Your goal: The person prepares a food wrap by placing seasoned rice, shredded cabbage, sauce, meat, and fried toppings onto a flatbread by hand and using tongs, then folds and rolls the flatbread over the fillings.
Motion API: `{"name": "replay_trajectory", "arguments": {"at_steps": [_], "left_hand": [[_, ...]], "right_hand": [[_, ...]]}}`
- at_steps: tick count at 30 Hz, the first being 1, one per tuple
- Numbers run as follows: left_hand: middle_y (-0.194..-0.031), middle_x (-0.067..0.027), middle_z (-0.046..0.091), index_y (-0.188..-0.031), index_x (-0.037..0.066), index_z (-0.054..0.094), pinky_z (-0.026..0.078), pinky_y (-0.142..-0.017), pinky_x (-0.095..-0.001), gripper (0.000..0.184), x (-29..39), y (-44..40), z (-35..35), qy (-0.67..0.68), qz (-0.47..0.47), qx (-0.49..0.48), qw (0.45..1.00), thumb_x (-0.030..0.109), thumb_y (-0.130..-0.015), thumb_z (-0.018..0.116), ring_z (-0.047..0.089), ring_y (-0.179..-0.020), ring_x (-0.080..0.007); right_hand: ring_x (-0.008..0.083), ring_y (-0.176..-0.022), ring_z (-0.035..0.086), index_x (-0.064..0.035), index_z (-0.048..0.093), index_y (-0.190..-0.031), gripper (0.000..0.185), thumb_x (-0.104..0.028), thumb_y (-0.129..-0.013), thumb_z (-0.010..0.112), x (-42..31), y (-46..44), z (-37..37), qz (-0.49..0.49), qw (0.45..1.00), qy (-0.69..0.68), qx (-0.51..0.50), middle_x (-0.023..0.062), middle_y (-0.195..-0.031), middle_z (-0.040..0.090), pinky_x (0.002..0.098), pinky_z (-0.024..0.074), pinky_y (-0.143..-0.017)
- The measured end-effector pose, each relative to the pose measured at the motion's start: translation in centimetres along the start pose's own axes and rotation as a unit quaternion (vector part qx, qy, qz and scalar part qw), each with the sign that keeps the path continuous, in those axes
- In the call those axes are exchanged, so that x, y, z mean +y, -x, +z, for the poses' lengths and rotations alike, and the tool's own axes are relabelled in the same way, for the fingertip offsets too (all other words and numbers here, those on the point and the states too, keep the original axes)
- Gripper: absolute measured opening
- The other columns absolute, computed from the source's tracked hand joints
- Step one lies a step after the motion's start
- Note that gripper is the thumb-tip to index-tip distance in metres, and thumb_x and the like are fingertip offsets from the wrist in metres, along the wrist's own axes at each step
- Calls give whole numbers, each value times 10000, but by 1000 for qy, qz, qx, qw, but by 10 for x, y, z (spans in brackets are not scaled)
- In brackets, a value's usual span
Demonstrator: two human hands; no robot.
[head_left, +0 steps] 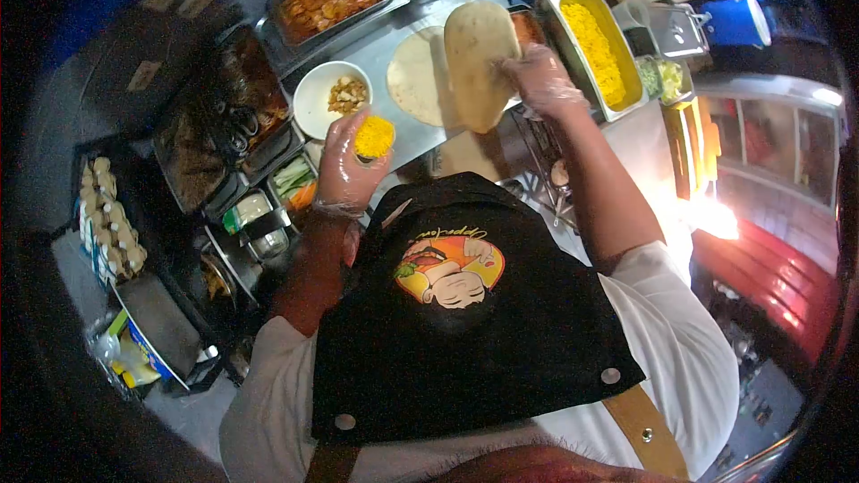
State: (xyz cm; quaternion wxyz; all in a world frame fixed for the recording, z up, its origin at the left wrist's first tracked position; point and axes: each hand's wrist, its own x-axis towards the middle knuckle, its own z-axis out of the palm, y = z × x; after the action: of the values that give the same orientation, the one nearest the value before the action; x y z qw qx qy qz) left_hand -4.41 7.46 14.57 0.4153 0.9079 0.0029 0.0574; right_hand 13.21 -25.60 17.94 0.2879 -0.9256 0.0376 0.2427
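- The left hand (351,170) is closed around a small cup (365,159), above the near left corner of the bench (412,145).
- The cup is full of yellow rice (374,136), so I think the scooping is done.
- The right hand (544,80) grips the right side of a flat bread (479,58). That bread looks tipped up, but I can't tell if all of it is off the bench.
- A second bread (413,80) lies flat in the middle of the bench, partly behind the first.
- I see no food on the parts of the two breads that show, so any filling looks not yet done.
- The bowl (309,103), at the left edge of the bench, has some small brown and white bits (347,94) in it, but most of it is bare. No rice shows there.
- Lots of rice is left in the long tray (633,94) by the right edge of the bench.
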Motion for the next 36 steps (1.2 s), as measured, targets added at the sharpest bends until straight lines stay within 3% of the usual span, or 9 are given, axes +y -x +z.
{"name": "replay_trajectory", "arguments": {"at_steps": [1,6,11,19,26,30,32,35,36], "left_hand": [[-1378,-196,651,-1471,61,644,545,-1129,-467,750,5,-7,1,-4,20,-2,1000,64,-769,909,651,-1304,-387],[-1387,-217,651,-1472,39,633,503,-1169,-484,745,34,-39,27,-27,96,-47,994,99,-787,920,632,-1328,-392],[-1355,-171,637,-1522,46,600,499,-1144,-456,772,79,-67,79,15,178,-96,979,27,-809,895,629,-1277,-351],[-1367,-181,654,-1501,40,618,519,-1118,-447,749,188,-110,198,24,226,-180,957,35,-806,898,651,-1269,-355],[-1359,-169,649,-1483,24,621,502,-1143,-441,739,290,-102,295,35,213,-220,951,34,-800,904,640,-1271,-318],[-1354,-172,647,-1490,25,619,488,-1157,-441,744,335,-85,328,37,219,-233,947,35,-803,903,625,-1284,-317],[-1360,-170,644,-1502,32,616,483,-1163,-438,756,357,-79,337,25,221,-245,944,42,-803,905,620,-1293,-317],[-1367,-192,640,-1541,50,594,517,-1130,-448,786,373,-85,358,-8,244,-250,937,85,-811,881,636,-1281,-356],[-1369,-192,638,-1542,49,593,517,-1131,-444,784,381,-81,362,-13,239,-260,936,85,-813,880,635,-1282,-353]], "right_hand": [[408,-1057,772,45,749,-1217,516,-420,-994,753,13,15,-17,-62,981,-180,-41,296,-1111,779,492,582,-952],[320,-934,762,15,787,-1181,444,-384,-985,770,59,142,-139,-20,996,-6,91,228,-1030,791,470,570,-896],[203,-911,737,-14,780,-1233,421,-363,-999,756,186,247,-204,89,969,-170,157,152,-1021,806,386,569,-882],[304,-898,741,-2,775,-1114,389,-370,-1014,700,342,208,-244,134,987,67,66,194,-993,774,452,571,-868],[204,-915,738,-57,766,-1255,415,-384,-999,767,424,222,-290,215,935,-230,166,114,-1042,793,391,599,-819],[209,-979,761,18,712,-1283,410,-278,-1012,795,525,255,-240,144,849,-423,282,126,-1146,787,392,644,-918],[224,-957,774,20,690,-1307,415,-275,-1028,776,555,262,-192,157,737,-586,298,135,-1104,794,424,662,-913],[298,-868,805,39,635,-1364,398,-227,-1076,703,586,252,-159,350,709,-605,91,168,-942,800,426,680,-824],[303,-878,805,42,635,-1366,393,-223,-1081,691,600,249,-138,377,705,-597,56,188,-1031,789,410,673,-800]]}}
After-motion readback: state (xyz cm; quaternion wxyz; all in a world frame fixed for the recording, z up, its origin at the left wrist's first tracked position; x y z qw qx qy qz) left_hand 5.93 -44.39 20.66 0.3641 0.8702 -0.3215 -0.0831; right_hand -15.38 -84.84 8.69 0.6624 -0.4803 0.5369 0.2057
